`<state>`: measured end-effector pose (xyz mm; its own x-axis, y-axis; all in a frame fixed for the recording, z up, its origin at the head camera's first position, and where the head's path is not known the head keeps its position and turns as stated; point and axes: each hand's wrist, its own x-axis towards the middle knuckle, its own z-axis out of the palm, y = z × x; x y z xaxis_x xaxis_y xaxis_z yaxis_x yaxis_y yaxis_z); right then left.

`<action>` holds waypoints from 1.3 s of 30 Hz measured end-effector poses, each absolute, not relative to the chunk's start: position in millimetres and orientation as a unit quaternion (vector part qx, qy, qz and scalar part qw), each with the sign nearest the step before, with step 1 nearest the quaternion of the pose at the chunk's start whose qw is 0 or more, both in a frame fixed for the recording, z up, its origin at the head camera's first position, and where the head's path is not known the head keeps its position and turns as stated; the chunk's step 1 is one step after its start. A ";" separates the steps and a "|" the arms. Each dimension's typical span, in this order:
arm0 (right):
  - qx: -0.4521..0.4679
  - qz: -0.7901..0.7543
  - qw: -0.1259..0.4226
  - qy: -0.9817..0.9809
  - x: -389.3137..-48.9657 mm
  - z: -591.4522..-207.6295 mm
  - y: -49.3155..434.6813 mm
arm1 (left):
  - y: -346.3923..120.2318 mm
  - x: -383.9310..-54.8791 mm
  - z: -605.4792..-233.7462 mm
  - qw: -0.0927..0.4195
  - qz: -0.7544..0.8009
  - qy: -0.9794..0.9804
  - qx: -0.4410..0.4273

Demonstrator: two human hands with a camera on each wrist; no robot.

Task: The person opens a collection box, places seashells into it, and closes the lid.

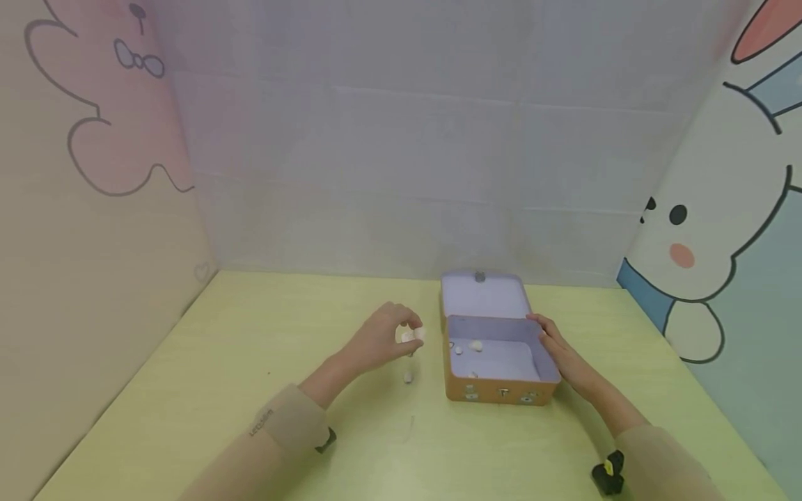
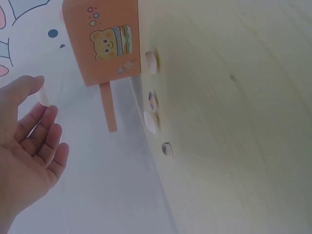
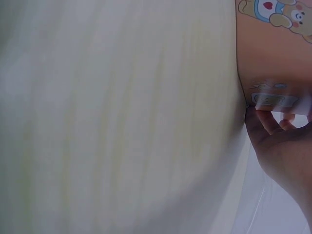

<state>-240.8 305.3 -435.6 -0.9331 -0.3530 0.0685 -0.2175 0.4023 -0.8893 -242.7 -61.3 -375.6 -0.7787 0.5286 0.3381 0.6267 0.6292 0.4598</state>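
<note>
My left hand (image 1: 382, 339) pinches a small white seashell (image 2: 44, 96) between thumb and fingertips, above the table left of the box. The orange tin box (image 1: 501, 392) stands with its lilac-lined lid (image 1: 485, 296) tipped back. A few small shells (image 1: 476, 346) lie on its lilac floor. My right hand (image 1: 567, 358) grips the box's right wall near the back corner, fingertips at the rim. In the right wrist view, its fingers bend against the box's printed side (image 3: 275, 58). Under my left hand a small pale shell (image 1: 408, 377) lies on the table.
In the left wrist view, several shells (image 2: 151, 122) lie in a row on the tabletop beside the box. The pale yellow table (image 1: 282, 417) meets a white back wall (image 1: 351, 174) and side panels with cartoon prints. The raised lid stands close to the back wall.
</note>
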 end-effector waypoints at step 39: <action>-0.166 -0.532 0.072 0.827 -242.2 -435.4 305.6 | 14.0 -252.7 -398.3 0.043 -0.297 -0.895 -0.330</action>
